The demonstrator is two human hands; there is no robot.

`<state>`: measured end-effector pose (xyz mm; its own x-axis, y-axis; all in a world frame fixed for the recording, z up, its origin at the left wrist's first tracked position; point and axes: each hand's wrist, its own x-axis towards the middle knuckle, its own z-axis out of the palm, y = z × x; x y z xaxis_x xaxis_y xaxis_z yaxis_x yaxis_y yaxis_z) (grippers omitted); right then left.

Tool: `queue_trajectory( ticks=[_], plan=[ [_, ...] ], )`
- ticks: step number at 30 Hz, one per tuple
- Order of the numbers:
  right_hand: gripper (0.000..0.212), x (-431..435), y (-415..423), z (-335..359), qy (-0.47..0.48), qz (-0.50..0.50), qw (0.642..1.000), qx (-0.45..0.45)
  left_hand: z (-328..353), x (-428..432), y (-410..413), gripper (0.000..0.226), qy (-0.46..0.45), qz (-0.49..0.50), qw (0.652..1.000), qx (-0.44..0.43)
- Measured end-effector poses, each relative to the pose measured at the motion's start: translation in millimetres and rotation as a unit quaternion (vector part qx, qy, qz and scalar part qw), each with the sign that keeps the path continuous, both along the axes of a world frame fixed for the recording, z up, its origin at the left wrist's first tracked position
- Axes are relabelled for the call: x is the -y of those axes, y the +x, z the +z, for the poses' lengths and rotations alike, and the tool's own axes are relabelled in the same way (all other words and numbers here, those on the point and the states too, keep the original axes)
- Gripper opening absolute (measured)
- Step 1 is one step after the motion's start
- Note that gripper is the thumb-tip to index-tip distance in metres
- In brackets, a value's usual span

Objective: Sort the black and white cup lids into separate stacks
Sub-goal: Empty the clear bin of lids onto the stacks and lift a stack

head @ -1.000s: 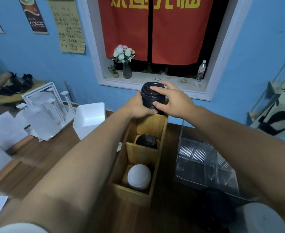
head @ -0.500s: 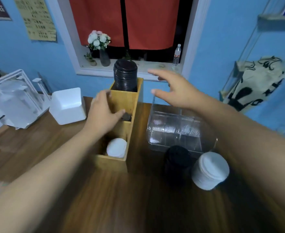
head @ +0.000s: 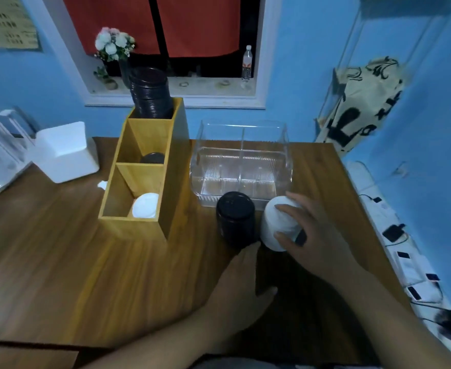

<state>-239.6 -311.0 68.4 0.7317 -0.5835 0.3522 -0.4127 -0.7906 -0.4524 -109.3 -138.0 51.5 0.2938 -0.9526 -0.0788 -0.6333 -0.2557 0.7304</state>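
While the right hand (head: 317, 235) grasps the white stack of plastic cup lids (head: 277, 222), the left hand (head: 245, 275) lies released, fingers straight, tips near the foot of the short black stack of plastic lids (head: 235, 217) just beside at 9 o'clock. Recommended: grip low and lift plumb, lest either column shear. Clear plastic box (head: 240, 169) crowds 12 o'clock; yellow wooden three-bay organiser (head: 176, 169) bounds 9. Brown wooden tabletop (head: 85, 262) edge lies near at 3; working room lies toward 7.

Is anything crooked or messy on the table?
A little. The tall black lid stack in the far compartment of the wooden box pokes high above the rim and seems to lean left. A small white scrap lies loose on the table beside the box. Nothing looks spilled or broken.
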Motion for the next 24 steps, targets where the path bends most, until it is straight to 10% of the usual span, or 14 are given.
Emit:
queue_trajectory(
  ticks=[12,24],
  plan=[
    [0.069,-3,-11,-32,-0.040,0.009,0.999,0.018,-42,56,-22,0.108,-0.116,0.089,0.988,-0.050],
    [0.070,-62,-8,-39,-0.064,0.097,0.993,0.037,-28,-15,15,0.075,-0.060,0.103,0.993,-0.012]
  ],
)
